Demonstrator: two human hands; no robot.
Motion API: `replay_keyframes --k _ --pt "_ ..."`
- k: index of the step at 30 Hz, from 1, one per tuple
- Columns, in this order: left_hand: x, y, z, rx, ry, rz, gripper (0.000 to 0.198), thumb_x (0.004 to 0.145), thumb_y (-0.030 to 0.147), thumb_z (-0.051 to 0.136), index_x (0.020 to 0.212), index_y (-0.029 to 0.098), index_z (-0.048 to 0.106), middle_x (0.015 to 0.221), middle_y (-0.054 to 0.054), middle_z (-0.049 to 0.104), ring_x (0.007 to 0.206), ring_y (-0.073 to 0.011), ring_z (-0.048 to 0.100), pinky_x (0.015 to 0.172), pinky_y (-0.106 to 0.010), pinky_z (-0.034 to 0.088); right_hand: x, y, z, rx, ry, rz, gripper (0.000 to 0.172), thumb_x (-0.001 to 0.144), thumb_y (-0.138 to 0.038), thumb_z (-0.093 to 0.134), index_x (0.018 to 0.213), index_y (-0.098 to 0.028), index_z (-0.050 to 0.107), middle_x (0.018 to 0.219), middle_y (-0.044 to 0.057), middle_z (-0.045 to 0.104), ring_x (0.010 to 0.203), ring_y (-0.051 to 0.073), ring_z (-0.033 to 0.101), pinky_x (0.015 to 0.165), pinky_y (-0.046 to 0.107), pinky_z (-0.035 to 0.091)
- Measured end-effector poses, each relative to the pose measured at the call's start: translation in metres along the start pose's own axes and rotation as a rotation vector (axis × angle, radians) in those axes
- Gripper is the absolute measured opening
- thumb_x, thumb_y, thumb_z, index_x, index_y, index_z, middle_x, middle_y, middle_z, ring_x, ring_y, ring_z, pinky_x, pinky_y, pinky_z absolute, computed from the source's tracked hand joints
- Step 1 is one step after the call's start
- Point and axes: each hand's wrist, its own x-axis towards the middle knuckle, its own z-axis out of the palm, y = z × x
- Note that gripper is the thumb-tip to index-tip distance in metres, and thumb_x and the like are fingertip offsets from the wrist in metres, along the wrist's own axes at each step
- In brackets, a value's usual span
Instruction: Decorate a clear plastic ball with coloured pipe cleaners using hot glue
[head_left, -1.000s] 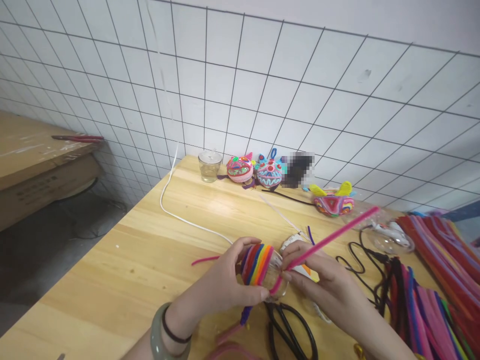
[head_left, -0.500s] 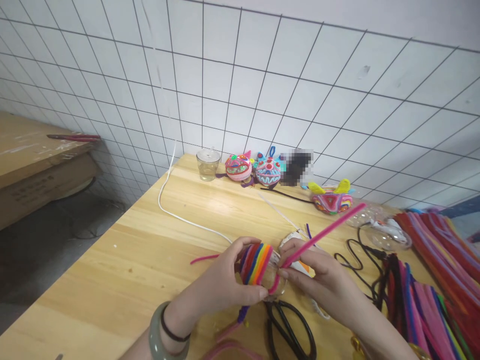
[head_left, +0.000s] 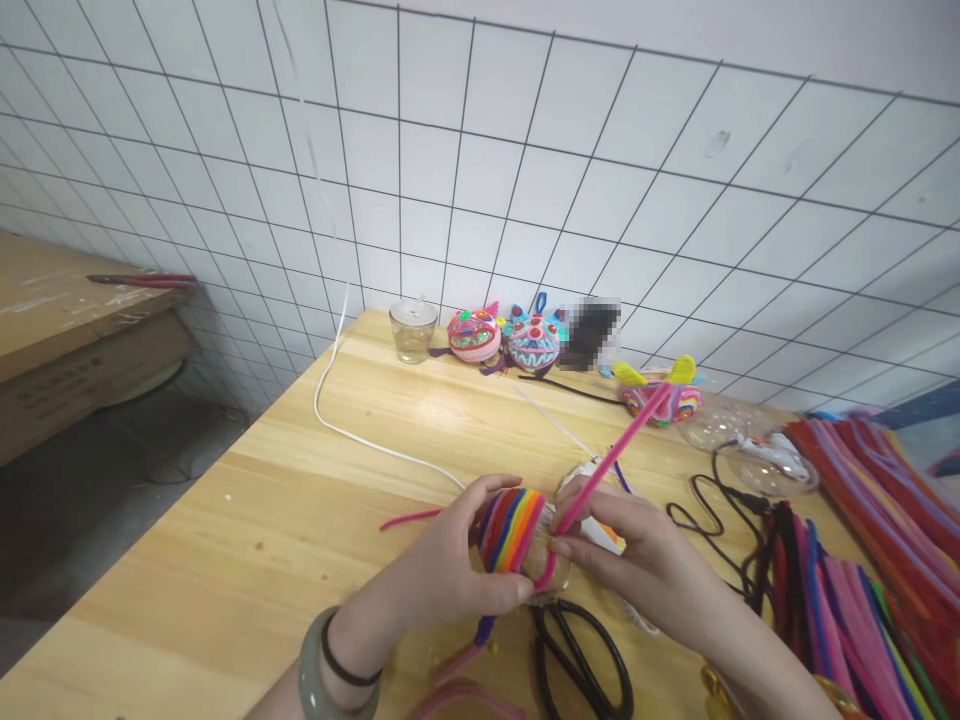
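My left hand (head_left: 469,560) is wrapped round a clear plastic ball (head_left: 536,562), whose left part is covered in rainbow-striped pipe cleaners (head_left: 511,530). Between the thumb and fingers of my right hand (head_left: 619,540) is a pink pipe cleaner (head_left: 615,452). Its lower end curves against the bare part of the ball, and its long free end points up to the right. Just below the ball lie the black scissor handles (head_left: 583,660); the blades are hidden. A white tool with an orange patch (head_left: 604,535) is partly covered by my right hand.
Bundles of coloured pipe cleaners (head_left: 847,620) lie at the right beside a black cable (head_left: 701,515). Along the wall stand a glass cup (head_left: 412,335), decorated balls (head_left: 534,342) and a yellow-eared one (head_left: 664,398). Clear plastic shells (head_left: 772,470) rest at the back right.
The free end of the pink pipe cleaner has swung left and up, standing steeper than before. Both hands keep nearly the same hold, and the camera view has shifted slightly.
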Motion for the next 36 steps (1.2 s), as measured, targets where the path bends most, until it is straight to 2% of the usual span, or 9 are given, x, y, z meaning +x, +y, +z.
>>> replay_keyframes --k 8,13,19,26,36 --pt "0.002 -0.007 -0.001 -0.100 -0.050 0.022 0.077 0.067 0.024 0.081 0.134 0.019 0.043 0.134 -0.013 0.057 0.118 -0.0290 0.058 0.102 -0.043 0.045 0.001 -0.006 0.000 0.011 -0.020 0.045 0.009 0.089 -0.024 0.062 0.082 -0.021 0.066 0.082 0.002 0.069 0.077 0.016 0.064 0.070 0.026 0.053" --pt "0.006 -0.007 -0.001 -0.262 -0.058 0.017 0.072 0.069 0.039 0.080 0.131 0.018 0.049 0.134 -0.013 0.058 0.124 -0.0313 0.053 0.104 -0.045 0.042 0.001 -0.009 -0.001 -0.006 -0.004 0.038 0.010 0.089 -0.024 0.063 0.079 -0.021 0.065 0.084 0.002 0.069 0.078 0.017 0.063 0.071 0.027 0.053" --pt "0.005 0.001 -0.001 -0.193 -0.030 -0.031 0.072 0.071 0.055 0.074 0.130 0.018 0.053 0.135 -0.014 0.058 0.126 -0.0327 0.052 0.106 -0.049 0.038 0.001 -0.007 0.000 -0.001 -0.010 0.046 0.012 0.091 -0.028 0.060 0.081 -0.022 0.065 0.083 0.003 0.067 0.076 0.016 0.061 0.069 0.027 0.052" --pt "0.007 -0.007 -0.002 -0.193 -0.027 -0.028 0.077 0.070 0.052 0.077 0.132 0.015 0.051 0.134 -0.016 0.059 0.125 -0.0338 0.053 0.105 -0.049 0.040 0.004 -0.006 0.001 -0.010 -0.041 0.067 0.007 0.088 -0.021 0.065 0.081 -0.021 0.064 0.081 0.000 0.066 0.074 0.015 0.060 0.069 0.025 0.050" --pt "0.009 -0.014 -0.003 -0.245 -0.036 -0.031 0.077 0.068 0.042 0.081 0.133 0.016 0.049 0.136 -0.016 0.058 0.126 -0.0330 0.052 0.106 -0.048 0.040 0.006 -0.006 0.001 -0.010 -0.047 0.063 0.008 0.089 -0.020 0.062 0.082 -0.021 0.065 0.081 0.000 0.065 0.074 0.015 0.059 0.069 0.025 0.049"
